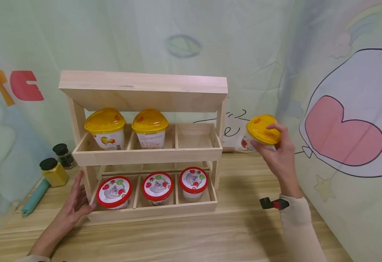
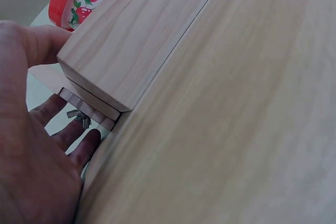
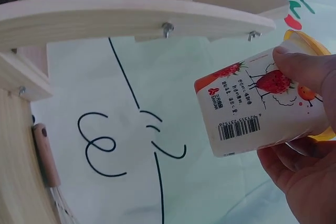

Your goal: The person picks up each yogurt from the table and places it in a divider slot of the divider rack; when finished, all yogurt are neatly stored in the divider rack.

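My right hand (image 1: 277, 154) grips a yogurt cup (image 3: 262, 98) by its sides, to the right of the wooden rack (image 1: 145, 157). The cup is white with printed fruit characters and a yellow domed lid (image 1: 259, 127); it tilts in the air. At the rack's lower left corner, my left hand (image 1: 74, 203) holds the side, thumb at the front corner and fingers along the outer side. Two yellow-lidded cups, one left (image 1: 107, 129) and one middle (image 1: 150, 129), stand in the upper tier. Three red-lidded cups, including the middle one (image 1: 157, 187), fill the lower front compartments.
The upper right compartment (image 1: 195, 136) holds no cup. Left of the rack are a yellow jar (image 1: 54, 174) with a black lid, a dark jar (image 1: 64, 156) and a teal roll (image 1: 35, 197). A printed curtain (image 1: 184, 22) hangs behind the table (image 1: 164, 240).
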A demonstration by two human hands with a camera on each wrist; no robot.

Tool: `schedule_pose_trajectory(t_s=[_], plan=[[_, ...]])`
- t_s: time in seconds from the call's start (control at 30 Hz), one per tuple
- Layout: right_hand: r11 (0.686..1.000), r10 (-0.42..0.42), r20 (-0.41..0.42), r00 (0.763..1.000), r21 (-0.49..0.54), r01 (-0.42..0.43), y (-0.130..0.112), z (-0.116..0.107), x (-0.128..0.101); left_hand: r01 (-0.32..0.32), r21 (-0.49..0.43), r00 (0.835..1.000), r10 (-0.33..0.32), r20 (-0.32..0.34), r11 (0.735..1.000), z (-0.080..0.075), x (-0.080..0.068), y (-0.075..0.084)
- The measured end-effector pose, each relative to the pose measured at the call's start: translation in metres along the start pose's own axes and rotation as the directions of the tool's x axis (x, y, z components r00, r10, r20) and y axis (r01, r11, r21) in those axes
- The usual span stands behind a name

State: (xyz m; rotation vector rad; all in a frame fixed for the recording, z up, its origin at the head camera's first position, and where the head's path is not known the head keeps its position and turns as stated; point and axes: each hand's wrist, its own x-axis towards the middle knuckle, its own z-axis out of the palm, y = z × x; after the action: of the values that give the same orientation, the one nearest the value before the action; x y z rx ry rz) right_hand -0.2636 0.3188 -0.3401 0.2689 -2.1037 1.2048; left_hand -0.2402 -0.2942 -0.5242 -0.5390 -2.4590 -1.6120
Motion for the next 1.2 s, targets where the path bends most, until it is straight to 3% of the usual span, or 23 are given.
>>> schedule_pose_trajectory(t_s=[0.43,0.87,1.2], plan=[[0.99,-0.1,0.047,0.994,0.105,0.094,-0.032,0.016,0.002,-0.004,0.004,1.0,0.004,-0.001,1.0,-0.003,-0.002,-0.001],[0.942,-0.184,0.081,0.98,0.301,0.152,-0.053,0.042,0.001,-0.034,0.009,0.999,0.035,-0.01,0.999,0.0,-0.001,0.002],[0.937,-0.222,0.161,0.962,0.306,0.165,-0.066,0.066,0.004,-0.019,0.012,1.0,0.019,-0.001,1.0,0.0,-0.001,0.002]])
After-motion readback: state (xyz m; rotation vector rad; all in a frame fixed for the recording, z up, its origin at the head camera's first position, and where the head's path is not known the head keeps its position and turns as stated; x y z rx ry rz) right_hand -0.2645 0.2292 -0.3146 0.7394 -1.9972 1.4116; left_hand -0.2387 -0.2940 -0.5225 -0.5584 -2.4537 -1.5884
